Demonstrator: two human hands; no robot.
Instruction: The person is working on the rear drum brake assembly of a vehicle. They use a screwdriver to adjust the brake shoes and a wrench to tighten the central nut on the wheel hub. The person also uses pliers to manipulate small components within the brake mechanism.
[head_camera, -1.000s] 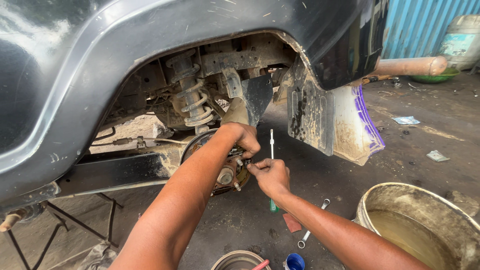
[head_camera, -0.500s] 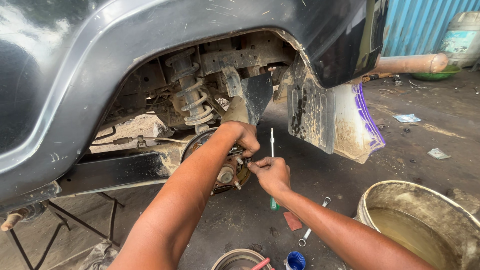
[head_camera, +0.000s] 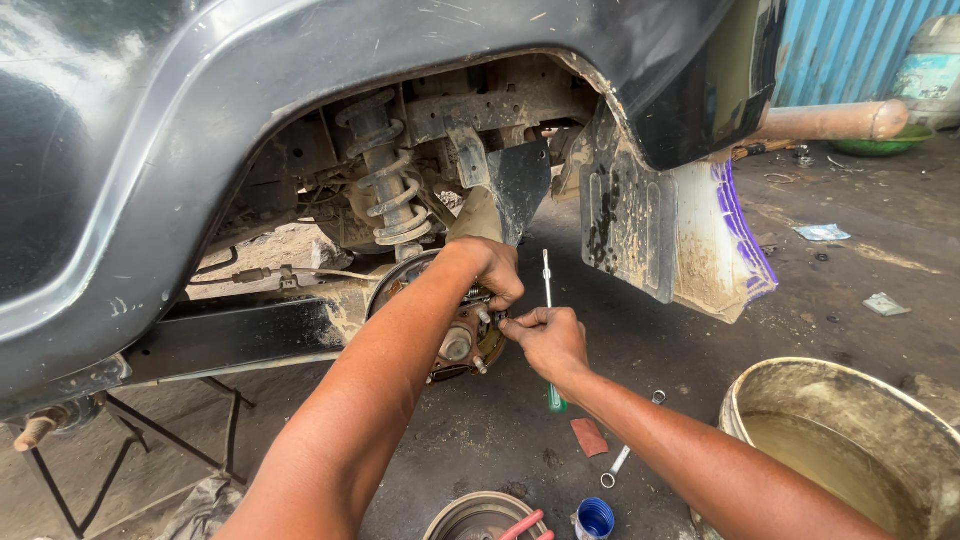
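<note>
A bare wheel hub with its brake parts (head_camera: 452, 340) shows in the open wheel arch of a dark vehicle (head_camera: 200, 120). My left hand (head_camera: 492, 268) reaches over the top of the hub, fingers curled onto the brake parts. My right hand (head_camera: 545, 338) is at the hub's right edge, thumb and fingers pinched at the same spot. It also grips a green-handled screwdriver (head_camera: 548, 290), whose metal shaft points up and whose handle sticks out below the hand.
A coil spring and shock absorber (head_camera: 385, 180) hang above the hub. A muddy mud flap (head_camera: 655, 235) hangs to the right. On the ground lie a wrench (head_camera: 618, 462), a blue cap (head_camera: 596, 518), a brake drum (head_camera: 480, 518) and a large tub of murky liquid (head_camera: 850, 450). A metal stand (head_camera: 150, 440) props the vehicle.
</note>
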